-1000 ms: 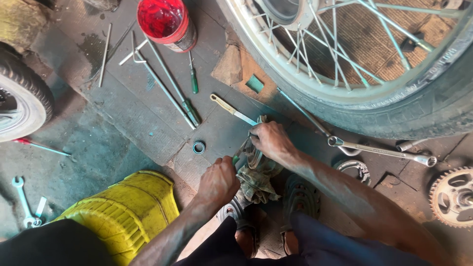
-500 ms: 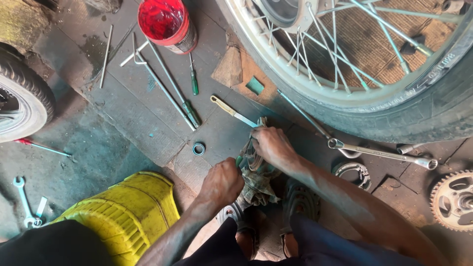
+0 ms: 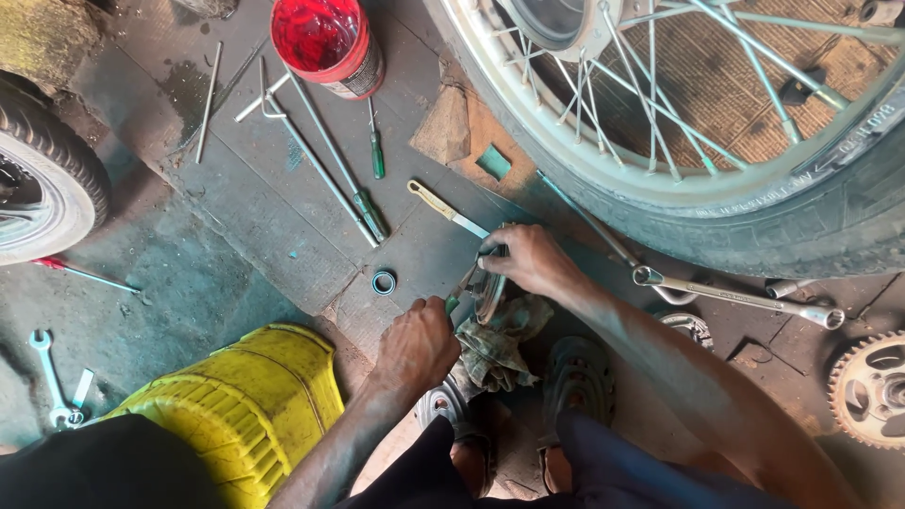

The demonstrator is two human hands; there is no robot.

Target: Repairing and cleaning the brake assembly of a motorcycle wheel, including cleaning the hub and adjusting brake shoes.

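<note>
My right hand (image 3: 528, 262) grips the top edge of a round metal part (image 3: 488, 294) that stands on edge over a dirty rag (image 3: 498, 344) on the floor. My left hand (image 3: 417, 346) is closed around a small tool with a green handle (image 3: 454, 300), whose tip points at the metal part. Just below the rag are my feet in sandals (image 3: 575, 377).
A spoked motorcycle wheel (image 3: 754, 188) lies at the upper right. A red can (image 3: 325, 42), long rods, screwdrivers (image 3: 375, 151) and a small ring (image 3: 383, 282) lie on the floor ahead. A yellow container (image 3: 240, 401) sits at lower left, a sprocket (image 3: 872, 386) and a socket wrench (image 3: 735, 297) right.
My right hand has shifted from on top of the rag to the rim of the metal part, which now shows. My left hand has come up with the green-handled tool.
</note>
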